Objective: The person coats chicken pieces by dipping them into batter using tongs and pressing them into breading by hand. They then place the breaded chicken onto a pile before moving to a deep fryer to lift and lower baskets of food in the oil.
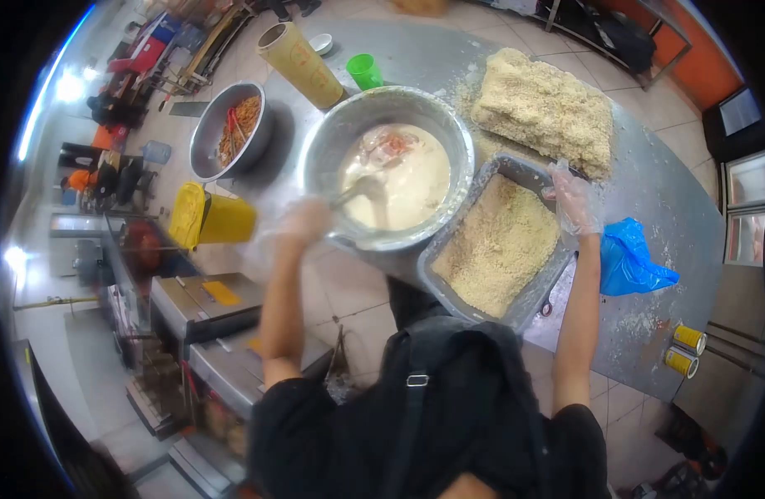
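Observation:
A large metal bowl (459,125) holds pale batter (420,179) with a reddish patch near its top. My left hand (303,223), blurred, is closed on the handle of a ladle (367,188) whose head dips into the batter. My right hand (574,200), in a clear plastic glove, is at the right rim of a grey tub (433,264) of pale crumbs (499,241). Its fingers are bent over that rim. The tub stands against the bowl's lower right side. A big heap of coated pieces (540,108) lies on the metal table (657,183) behind the tub.
Left of the batter bowl stand a bowl (201,150) of orange-brown food with red tongs and a yellow container (212,218). A tall cylinder (299,65) and green cup (365,71) stand behind. On the right are a blue bag (632,259) and two cans (686,349).

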A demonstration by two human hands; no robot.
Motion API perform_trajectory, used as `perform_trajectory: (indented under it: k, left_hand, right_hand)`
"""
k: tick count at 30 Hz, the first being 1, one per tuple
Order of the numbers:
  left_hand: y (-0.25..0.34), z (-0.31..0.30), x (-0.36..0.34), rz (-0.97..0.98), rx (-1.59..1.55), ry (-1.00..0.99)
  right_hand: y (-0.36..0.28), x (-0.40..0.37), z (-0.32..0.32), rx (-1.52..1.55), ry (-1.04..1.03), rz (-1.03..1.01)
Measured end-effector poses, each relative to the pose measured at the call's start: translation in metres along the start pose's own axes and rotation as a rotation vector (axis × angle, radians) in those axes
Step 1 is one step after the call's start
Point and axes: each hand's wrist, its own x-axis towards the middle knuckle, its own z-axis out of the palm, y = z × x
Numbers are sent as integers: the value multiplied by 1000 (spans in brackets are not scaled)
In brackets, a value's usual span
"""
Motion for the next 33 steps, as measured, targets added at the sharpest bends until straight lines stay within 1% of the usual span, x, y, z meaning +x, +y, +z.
perform_trajectory:
  k: [1,2,4,5,6,7,8,9,11,13,14,16,17,19,20,22,23,25,26,28,29,31,32,33]
  left_hand:
    - [-7,-1,-6,80,-21,69]
    - [-16,-3,-13,78,-20,67]
    - [-29,-20,-35,148,-106,-3]
    - [-37,-24,-44,171,-133,-27]
    - [-45,-23,-54,224,-263,52]
    - [-46,-24,-63,249,-328,90]
    - [-46,-24,-72,278,-392,127]
    - [-41,-35,-84,126,-545,59]
    - [-30,-58,-106,-29,-695,-8]
    - [-20,-80,-122,-363,-888,-127]
    - [-20,-86,-124,-362,-889,-126]
    - [-22,-91,-129,-334,-907,-110]
    - [-35,-82,-123,-336,-909,-111]
    - [-69,-50,-96,-303,-708,21]
    - [-72,-45,-85,-308,-713,23]
    - [-71,-51,-72,-167,-115,114]
    - [-68,-52,-70,-171,-114,116]
    - [-28,-68,-69,-127,-55,105]
    - [-18,-67,-64,-129,-56,104]
    - [-6,-63,-51,-43,14,-68]
    - [-5,-54,-42,-46,13,-68]
    - [-5,-31,-24,-127,29,-53]
    - [-7,-23,-21,-126,27,-51]
    - [-5,-23,-20,-142,-130,-86]
  right_hand:
    - [6,0,1,22,-18,-59]
    - [11,1,3,24,-19,-58]
    - [11,2,8,267,10,51]
    - [10,1,9,272,12,53]
    - [3,-1,7,173,53,-28]
    - [-1,-3,7,72,94,-109]
    - [2,-3,8,73,95,-104]
    - [6,-1,9,61,109,-114]
    - [6,0,9,48,123,-126]
    - [-5,-1,5,126,68,-14]
    - [-11,-2,3,126,69,-15]
    - [-21,-5,3,171,67,50]
    - [-20,-4,3,169,65,50]
    - [-16,-1,2,66,48,32]
    - [-11,0,3,64,44,28]
    - [-1,3,7,-16,93,-74]
    - [4,4,7,-13,91,-77]
    - [8,2,5,121,5,-18]
    - [10,3,5,121,2,-19]
    - [14,7,8,85,-3,28]
    - [16,7,10,74,-4,43]
    - [18,2,10,149,31,-61]
    - [18,1,11,147,32,-62]
    - [15,0,12,193,55,-21]
